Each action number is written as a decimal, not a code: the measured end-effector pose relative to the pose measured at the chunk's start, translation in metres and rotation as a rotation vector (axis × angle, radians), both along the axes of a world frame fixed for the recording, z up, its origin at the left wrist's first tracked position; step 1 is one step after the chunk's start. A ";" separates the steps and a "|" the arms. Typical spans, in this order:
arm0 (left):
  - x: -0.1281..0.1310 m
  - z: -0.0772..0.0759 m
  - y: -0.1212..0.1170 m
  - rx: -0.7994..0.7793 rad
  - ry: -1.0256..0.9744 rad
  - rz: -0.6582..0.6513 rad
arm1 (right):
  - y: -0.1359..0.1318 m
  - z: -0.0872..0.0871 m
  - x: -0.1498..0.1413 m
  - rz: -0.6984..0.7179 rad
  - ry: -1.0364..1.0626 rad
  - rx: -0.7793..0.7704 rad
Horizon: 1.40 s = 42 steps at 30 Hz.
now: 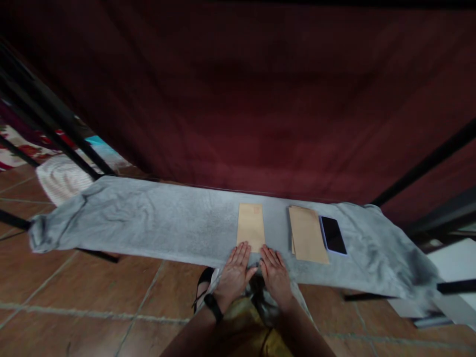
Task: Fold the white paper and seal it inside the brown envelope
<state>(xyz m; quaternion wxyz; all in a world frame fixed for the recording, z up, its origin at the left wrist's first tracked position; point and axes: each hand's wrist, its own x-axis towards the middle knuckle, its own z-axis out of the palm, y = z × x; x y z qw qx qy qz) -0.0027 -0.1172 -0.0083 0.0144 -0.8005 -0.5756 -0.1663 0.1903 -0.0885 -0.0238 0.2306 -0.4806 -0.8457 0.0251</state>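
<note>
A tan envelope (250,225) lies flat on a grey cloth (148,220) that covers a long low table. My left hand (235,270) and my right hand (274,271) rest side by side at the table's near edge, fingers stretched out flat, their tips touching the envelope's near end. Neither hand holds anything. A dark band sits on my left wrist (213,302). To the right lies a small stack of tan envelopes (307,234), and beside it a dark phone (332,235), screen up.
A dark red curtain (260,99) hangs right behind the table. Black metal bars (55,134) slant at the left and right. The floor is brown tile (92,297). A white striped cloth (61,178) lies at the left; white boards (451,267) lie at the right.
</note>
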 end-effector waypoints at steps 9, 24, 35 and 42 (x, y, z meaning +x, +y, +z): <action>0.005 0.005 0.000 -0.139 0.049 -0.033 | 0.002 0.008 -0.013 0.061 0.058 -0.060; 0.005 0.005 0.001 -0.165 0.072 -0.038 | -0.006 0.001 -0.019 0.054 -0.038 -0.014; 0.005 0.017 -0.005 -0.220 -0.110 0.129 | -0.009 -0.001 -0.017 -0.025 -0.018 0.028; 0.001 0.019 0.044 -0.280 -0.900 0.399 | -0.003 0.001 -0.030 -0.095 0.035 0.037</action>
